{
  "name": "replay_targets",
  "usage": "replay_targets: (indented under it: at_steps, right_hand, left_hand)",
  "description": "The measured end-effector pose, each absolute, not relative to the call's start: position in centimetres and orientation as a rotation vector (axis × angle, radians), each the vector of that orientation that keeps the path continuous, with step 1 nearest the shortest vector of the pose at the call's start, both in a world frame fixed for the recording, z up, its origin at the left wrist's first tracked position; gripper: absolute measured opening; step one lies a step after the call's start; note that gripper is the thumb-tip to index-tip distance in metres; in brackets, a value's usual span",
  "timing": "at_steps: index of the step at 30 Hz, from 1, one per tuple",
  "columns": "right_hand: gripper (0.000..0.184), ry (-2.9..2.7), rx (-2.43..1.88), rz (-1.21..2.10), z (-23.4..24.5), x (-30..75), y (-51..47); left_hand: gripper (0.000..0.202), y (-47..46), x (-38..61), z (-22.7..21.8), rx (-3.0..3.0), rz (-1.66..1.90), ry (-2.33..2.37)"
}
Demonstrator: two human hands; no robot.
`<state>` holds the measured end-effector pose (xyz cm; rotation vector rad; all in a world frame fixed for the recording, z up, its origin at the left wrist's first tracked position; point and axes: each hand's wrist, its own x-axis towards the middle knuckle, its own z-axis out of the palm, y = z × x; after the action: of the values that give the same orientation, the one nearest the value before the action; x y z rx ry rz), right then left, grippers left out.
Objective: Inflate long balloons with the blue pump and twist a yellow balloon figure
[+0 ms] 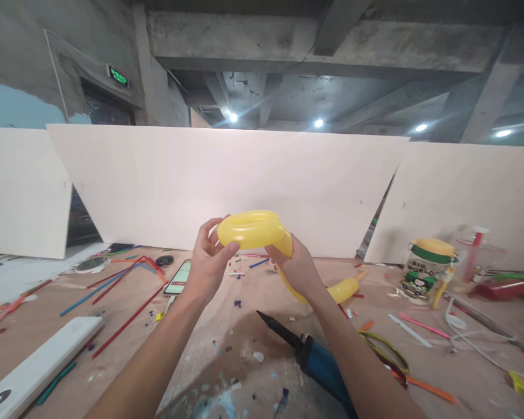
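Note:
A long yellow modelling balloon [251, 228] is bent into a loop and held up in front of me above the table. My left hand [207, 265] pinches the loop's left end between thumb and fingers. My right hand [297, 269] is closed around the balloon where the loop meets its tail. That tail curves down behind my right wrist and ends at the right of it, over the tabletop.
A blue hand pump [314, 358] with a black nozzle lies under my right forearm. A phone [177, 277] and several uninflated balloons [113, 282] lie at the left, a white flat box [37, 368] at the lower left. A labelled jar [425, 269] stands right. White boards [227, 186] wall the table's far side.

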<state>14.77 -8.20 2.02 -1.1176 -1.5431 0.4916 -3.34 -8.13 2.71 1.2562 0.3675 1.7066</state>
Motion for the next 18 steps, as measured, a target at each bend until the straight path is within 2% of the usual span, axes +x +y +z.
replay_targets:
  at_steps: [5, 18]
  right_hand:
    - [0.033, -1.546, -1.107, 0.475, 1.87, 14.65, -8.12]
    - [0.032, -1.563, -1.113, 0.419, 1.83, 14.63, -8.16]
  left_hand:
    - [0.064, -7.93, -3.22, 2.73, 1.232, 1.678, 0.368]
    - [0.049, -7.71, -3.34, 2.51, 1.372, 1.71, 0.353]
